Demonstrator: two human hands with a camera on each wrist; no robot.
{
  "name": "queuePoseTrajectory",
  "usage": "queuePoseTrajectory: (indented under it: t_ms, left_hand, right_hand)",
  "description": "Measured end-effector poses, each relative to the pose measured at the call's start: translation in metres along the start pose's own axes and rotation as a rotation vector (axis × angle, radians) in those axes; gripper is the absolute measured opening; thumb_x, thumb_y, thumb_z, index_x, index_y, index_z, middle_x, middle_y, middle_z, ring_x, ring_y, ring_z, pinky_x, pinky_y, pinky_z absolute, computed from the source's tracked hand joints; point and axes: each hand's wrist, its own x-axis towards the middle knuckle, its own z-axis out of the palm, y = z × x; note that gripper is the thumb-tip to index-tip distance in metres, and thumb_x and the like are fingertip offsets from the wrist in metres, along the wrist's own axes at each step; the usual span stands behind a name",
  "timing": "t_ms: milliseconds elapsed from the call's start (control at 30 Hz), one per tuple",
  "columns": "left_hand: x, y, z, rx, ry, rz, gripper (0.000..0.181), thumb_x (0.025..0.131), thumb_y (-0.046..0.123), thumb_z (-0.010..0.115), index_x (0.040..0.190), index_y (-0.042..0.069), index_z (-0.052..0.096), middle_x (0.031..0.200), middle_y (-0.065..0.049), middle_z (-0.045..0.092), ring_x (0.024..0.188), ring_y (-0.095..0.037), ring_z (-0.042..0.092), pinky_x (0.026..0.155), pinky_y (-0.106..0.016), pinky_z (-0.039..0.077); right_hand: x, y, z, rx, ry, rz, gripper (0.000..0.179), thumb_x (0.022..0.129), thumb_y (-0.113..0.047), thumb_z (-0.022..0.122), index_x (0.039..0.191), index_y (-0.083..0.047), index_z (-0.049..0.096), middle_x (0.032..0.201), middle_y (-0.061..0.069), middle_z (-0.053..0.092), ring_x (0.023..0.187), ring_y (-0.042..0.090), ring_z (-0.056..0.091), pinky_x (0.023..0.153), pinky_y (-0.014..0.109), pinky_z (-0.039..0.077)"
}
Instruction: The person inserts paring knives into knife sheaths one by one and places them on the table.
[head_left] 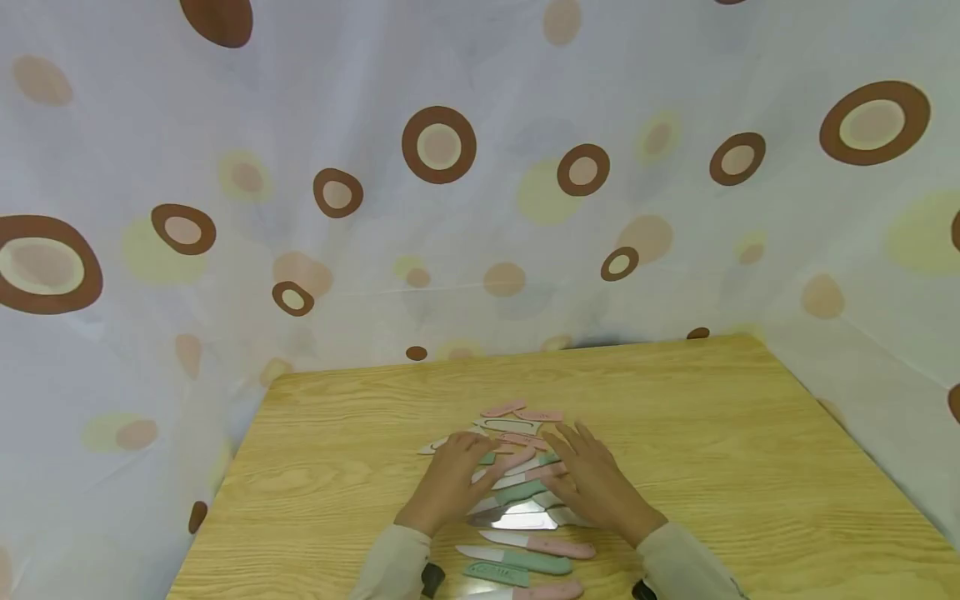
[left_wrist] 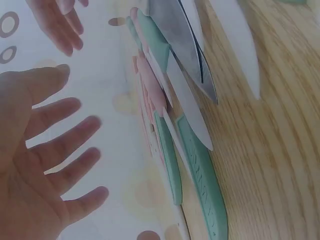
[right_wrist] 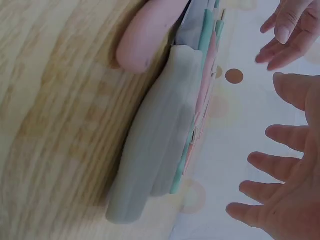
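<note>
Both hands hover over a pile of knives and blade covers on a wooden table. My left hand (head_left: 452, 479) has its fingers spread at the pile's left side, and my right hand (head_left: 595, 486) mirrors it on the right. Neither holds anything. Between them lie green-handled and pink-handled knives, among them a green handle (head_left: 520, 492) and wide shiny blades (head_left: 522, 518). White handles (right_wrist: 157, 130) show close up in the right wrist view. A green blade cover (left_wrist: 202, 175) lies beside the blades in the left wrist view. The hands hide part of the pile.
Nearer the front edge lie a pink-handled knife (head_left: 558, 546), a green-handled knife (head_left: 536, 562), a green cover (head_left: 497, 573) and another pink-handled knife (head_left: 547, 591). Pink covers (head_left: 538, 415) and a white cover (head_left: 508, 426) lie behind the pile. A patterned curtain (head_left: 480, 225) surrounds the wooden table (head_left: 330, 500).
</note>
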Motion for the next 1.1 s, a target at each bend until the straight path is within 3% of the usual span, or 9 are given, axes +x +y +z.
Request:
queuePoseTrajectory:
  t_ms: [133,267,467,600,733,867,1100]
  left_hand:
    - [0.0,-0.003,0.001,-0.026,-0.024,-0.034,0.024,0.095,0.028,0.061,0.107,0.01,0.07,0.103,0.0,0.07,0.098,-0.016,0.063,0.091,-0.036,0.053]
    - [0.0,-0.008,0.003,-0.061,-0.049,-0.079,0.009,0.09,0.02,0.068,0.09,0.011,0.071,0.088,0.005,0.068,0.082,-0.006,0.063,0.08,-0.025,0.055]
    - [0.003,-0.016,0.0,-0.053,-0.048,-0.127,0.01,0.091,0.022,0.067,0.09,0.013,0.071,0.087,0.005,0.068,0.081,-0.008,0.061,0.077,-0.025,0.054]
    - [0.009,-0.025,-0.005,0.013,0.004,-0.15,0.008,0.089,0.017,0.069,0.09,0.01,0.072,0.086,0.001,0.066,0.081,-0.013,0.061,0.072,-0.025,0.054]
    - [0.021,-0.034,-0.007,0.075,0.058,-0.175,0.009,0.087,0.013,0.071,0.093,0.008,0.072,0.091,-0.003,0.066,0.082,-0.018,0.06,0.069,-0.028,0.054]
    - [0.034,-0.043,-0.007,0.112,0.068,-0.21,0.016,0.086,0.013,0.072,0.101,0.006,0.071,0.1,-0.009,0.065,0.087,-0.024,0.06,0.069,-0.033,0.055]
    - [0.039,-0.057,0.004,0.201,0.005,-0.26,0.021,0.083,0.014,0.075,0.101,0.004,0.072,0.101,-0.012,0.065,0.09,-0.029,0.06,0.072,-0.04,0.056]
  right_hand:
    - [-0.002,0.001,0.0,0.012,0.01,-0.033,0.045,0.091,-0.021,0.067,0.13,-0.002,0.056,0.128,0.019,0.057,0.119,0.042,0.049,0.095,0.063,0.043]
    - [-0.007,0.004,0.0,0.019,0.003,-0.062,0.022,0.088,-0.013,0.069,0.109,-0.005,0.068,0.108,0.009,0.067,0.1,0.028,0.062,0.086,0.044,0.054]
    - [-0.019,0.007,-0.001,0.034,-0.058,-0.06,0.005,0.084,-0.008,0.072,0.088,-0.008,0.07,0.086,-0.003,0.068,0.077,0.01,0.062,0.071,0.025,0.056]
    - [-0.03,0.005,-0.002,0.043,-0.075,-0.065,0.004,0.083,-0.009,0.072,0.087,-0.01,0.071,0.082,-0.007,0.066,0.072,0.002,0.057,0.066,0.019,0.052]
    - [-0.044,0.006,-0.006,0.078,-0.072,-0.068,0.005,0.084,-0.01,0.072,0.088,-0.01,0.071,0.083,-0.008,0.066,0.074,0.001,0.057,0.066,0.017,0.052]
    - [-0.059,0.004,-0.012,0.1,-0.097,-0.075,0.009,0.081,-0.01,0.074,0.089,-0.01,0.07,0.087,-0.006,0.067,0.078,0.004,0.059,0.07,0.021,0.055]
    - [-0.073,0.001,-0.014,0.083,-0.106,-0.112,0.006,0.083,-0.014,0.073,0.088,-0.011,0.07,0.085,-0.009,0.066,0.077,0.001,0.058,0.069,0.019,0.054]
